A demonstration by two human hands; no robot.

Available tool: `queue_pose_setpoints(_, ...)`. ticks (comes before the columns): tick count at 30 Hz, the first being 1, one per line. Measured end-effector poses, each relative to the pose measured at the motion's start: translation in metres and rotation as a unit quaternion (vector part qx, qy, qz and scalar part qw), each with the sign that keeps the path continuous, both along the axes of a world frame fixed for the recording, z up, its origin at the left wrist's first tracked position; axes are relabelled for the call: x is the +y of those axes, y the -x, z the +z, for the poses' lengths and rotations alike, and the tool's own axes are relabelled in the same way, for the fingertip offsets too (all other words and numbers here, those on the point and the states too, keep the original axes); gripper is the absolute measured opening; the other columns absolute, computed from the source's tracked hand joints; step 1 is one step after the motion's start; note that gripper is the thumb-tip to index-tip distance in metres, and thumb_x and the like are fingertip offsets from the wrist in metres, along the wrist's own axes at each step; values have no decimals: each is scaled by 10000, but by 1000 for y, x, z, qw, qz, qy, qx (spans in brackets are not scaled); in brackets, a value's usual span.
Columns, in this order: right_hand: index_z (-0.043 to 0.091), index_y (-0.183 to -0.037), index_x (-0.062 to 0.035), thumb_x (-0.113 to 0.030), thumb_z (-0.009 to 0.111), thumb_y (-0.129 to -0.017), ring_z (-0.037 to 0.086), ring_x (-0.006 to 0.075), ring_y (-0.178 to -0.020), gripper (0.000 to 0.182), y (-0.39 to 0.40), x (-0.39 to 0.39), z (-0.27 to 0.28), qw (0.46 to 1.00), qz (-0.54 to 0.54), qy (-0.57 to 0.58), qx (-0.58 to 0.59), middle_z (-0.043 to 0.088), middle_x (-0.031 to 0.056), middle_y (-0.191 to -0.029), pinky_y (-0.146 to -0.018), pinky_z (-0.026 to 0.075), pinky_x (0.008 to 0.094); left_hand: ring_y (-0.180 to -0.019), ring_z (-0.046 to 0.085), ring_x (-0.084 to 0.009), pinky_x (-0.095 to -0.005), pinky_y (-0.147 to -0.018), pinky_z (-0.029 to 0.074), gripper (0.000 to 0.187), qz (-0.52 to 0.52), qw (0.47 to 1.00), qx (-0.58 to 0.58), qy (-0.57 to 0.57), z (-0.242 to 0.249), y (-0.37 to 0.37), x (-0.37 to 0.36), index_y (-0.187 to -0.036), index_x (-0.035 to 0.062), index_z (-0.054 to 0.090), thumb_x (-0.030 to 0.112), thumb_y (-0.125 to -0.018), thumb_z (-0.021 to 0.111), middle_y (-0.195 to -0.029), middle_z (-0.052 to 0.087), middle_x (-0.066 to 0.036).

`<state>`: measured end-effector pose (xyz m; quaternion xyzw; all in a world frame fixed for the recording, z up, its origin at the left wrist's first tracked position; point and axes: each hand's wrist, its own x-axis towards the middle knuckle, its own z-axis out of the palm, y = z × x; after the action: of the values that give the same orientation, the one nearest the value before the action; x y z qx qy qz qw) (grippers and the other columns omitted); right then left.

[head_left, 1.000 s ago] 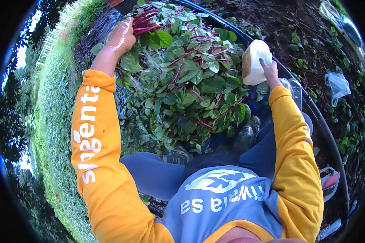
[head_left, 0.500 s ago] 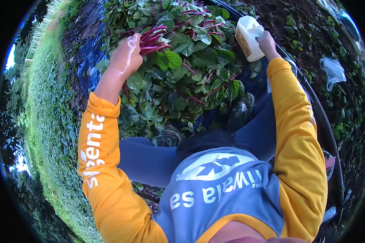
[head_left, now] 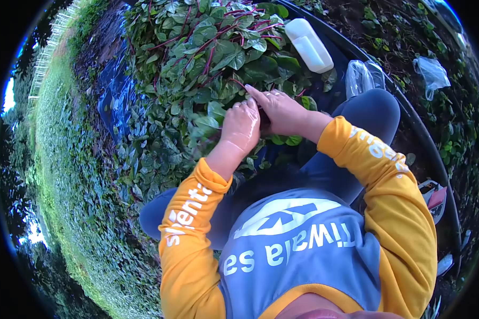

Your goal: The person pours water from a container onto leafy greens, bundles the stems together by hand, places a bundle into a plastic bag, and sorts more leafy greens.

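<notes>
A big pile of green leaves with red stems [head_left: 207, 48] lies on the ground in front of me. My left hand [head_left: 241, 125] is wet and curled into a fist at the near edge of the pile, closed around some dark stems and leaves. My right hand [head_left: 280, 109] lies right against it, fingers stretched out over the left hand's knuckles. What the right hand holds is hidden. A white plastic jug [head_left: 309, 45] lies on its side on the leaves at the far right, apart from both hands.
A black pipe [head_left: 416, 142] curves along the right of the pile. Clear plastic bags lie beside my knee [head_left: 361, 77] and on the soil [head_left: 434, 71]. Blue sheeting [head_left: 116, 101] shows under the leaves at left, with grass [head_left: 64, 159] beyond. A red-and-white object [head_left: 436, 199] lies by my right side.
My right hand has let go of the white jug, which now lies on the leaves. Both hands have come together at the near edge of the pile; the left hand left the red stem bunch.
</notes>
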<state>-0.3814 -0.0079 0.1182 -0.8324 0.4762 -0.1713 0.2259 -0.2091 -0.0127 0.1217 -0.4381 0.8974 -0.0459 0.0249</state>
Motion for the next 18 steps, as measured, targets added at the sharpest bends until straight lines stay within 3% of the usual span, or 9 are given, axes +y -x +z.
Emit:
queue_pose_setpoints(2,259,-1550,-43,-213,800,-710,667,409,-928,1013,7,3,-12,999,-31,-33,-3,686,223,-973,-838,524,489,-954,661,-307,-401,-817,539,374,20,996,64,-60,-21,14,7,-1156,-45,515,114,-841,639,-964,668,-171)
queue_pose_setpoints(6,261,-1534,16,-172,763,-668,680,397,-877,1019,20,24,-47,998,-24,-19,57,683,230,-941,-786,527,493,-924,653,-362,-452,-837,529,431,60,976,146,-153,-70,31,27,-1167,-73,471,101,-822,663,-949,656,-222)
queue_pose_setpoints(9,280,-1525,16,-175,734,-721,680,396,-782,943,21,30,-60,984,-58,-150,73,689,190,-873,-705,537,475,-872,636,-465,-532,-777,514,301,63,943,236,-227,-94,33,30,-1104,-54,481,127,-896,603,-914,649,-291)
queue_pose_setpoints(10,308,-1513,25,-169,728,-742,685,377,-752,899,22,33,-62,983,-61,-145,90,693,173,-846,-676,546,456,-1048,658,-414,-468,-881,534,370,103,885,263,-369,-98,33,21,-1173,-58,503,144,-905,659,-1103,664,-285)
queue_pose_setpoints(11,308,-1513,25,-169,728,-742,685,377,-752,899,25,35,-66,983,-66,-148,89,693,173,-846,-676,546,456,-1048,658,-414,-468,-881,534,370,99,885,260,-373,-94,31,9,-1173,-58,503,144,-905,659,-1103,664,-285)
queue_pose_setpoints(13,359,-1494,34,-179,745,-737,695,350,-765,876,32,35,-73,980,-67,-124,141,698,166,-847,-684,552,450,-1245,599,-324,-406,-1026,484,529,9,720,294,-628,-79,22,-26,-1295,-65,497,134,-866,735,-1299,615,-250)
queue_pose_setpoints(14,408,-1453,49,-177,753,-730,702,321,-763,832,36,34,-73,982,-72,-112,133,702,157,-853,-686,558,446,-1341,511,-258,-393,-1112,416,723,54,728,229,-644,-65,26,-51,-1398,-72,441,108,-796,799,-1414,546,-208)
queue_pose_setpoints(15,575,-1289,-12,-181,727,-749,705,307,-793,585,39,32,-72,981,-71,-111,141,696,133,-860,-692,546,453,-1331,515,-267,-400,-1121,400,750,100,718,258,-638,-74,31,-70,-1464,-72,381,109,-838,754,-1425,536,-218)
queue_pose_setpoints(18,712,-958,-125,-228,615,-869,693,274,-906,167,42,26,-62,974,-31,-93,205,710,78,-934,-764,515,433,-1297,527,-291,-399,-1085,417,842,207,604,432,-637,-98,86,-109,-1549,-50,246,242,-922,725,-1424,524,-190)
